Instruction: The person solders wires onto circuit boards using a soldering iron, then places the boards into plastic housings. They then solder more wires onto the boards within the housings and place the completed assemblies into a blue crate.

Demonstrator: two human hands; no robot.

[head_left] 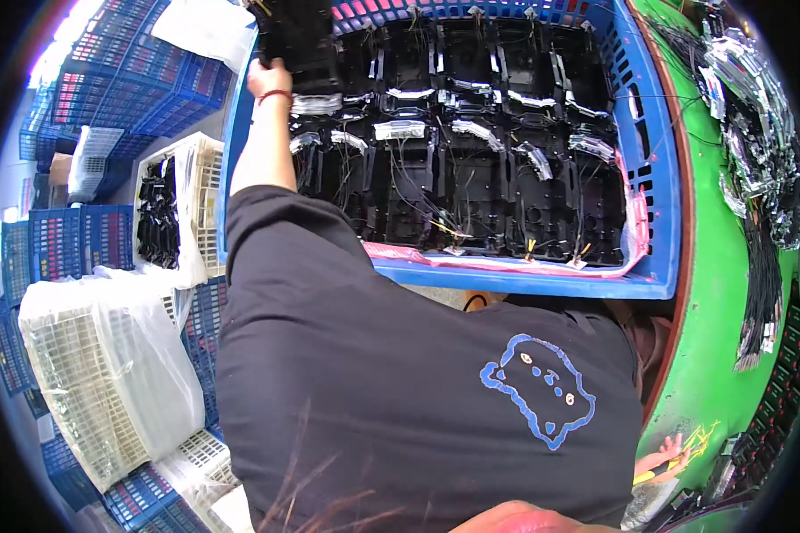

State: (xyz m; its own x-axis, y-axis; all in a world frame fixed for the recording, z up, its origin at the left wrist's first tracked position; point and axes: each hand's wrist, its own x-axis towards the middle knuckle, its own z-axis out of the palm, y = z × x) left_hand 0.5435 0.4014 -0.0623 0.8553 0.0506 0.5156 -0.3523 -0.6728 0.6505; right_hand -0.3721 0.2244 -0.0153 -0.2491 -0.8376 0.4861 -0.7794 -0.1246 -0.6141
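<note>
My left hand (271,80), with a dark red band at the wrist, reaches to the far left corner of a blue plastic crate (453,282). Its fingers are closed on the edge of a black plastic housing (298,40), which is blurred and partly cut off by the picture's top. Rows of similar black housings (476,186) fill the crate, with thin wires and silvery strips (400,131) on them. Pink wrapping (418,255) lines the crate's near side. My right forearm (651,345) shows only in shadow beside the crate, and its hand is hidden.
A green worktop (711,293) on the right carries bundled black cables with silvery ends (760,133). Another person's hand (667,457) is there by yellow pieces. Stacked blue crates (107,80) and white crates (80,373), partly wrapped in plastic, stand at my left.
</note>
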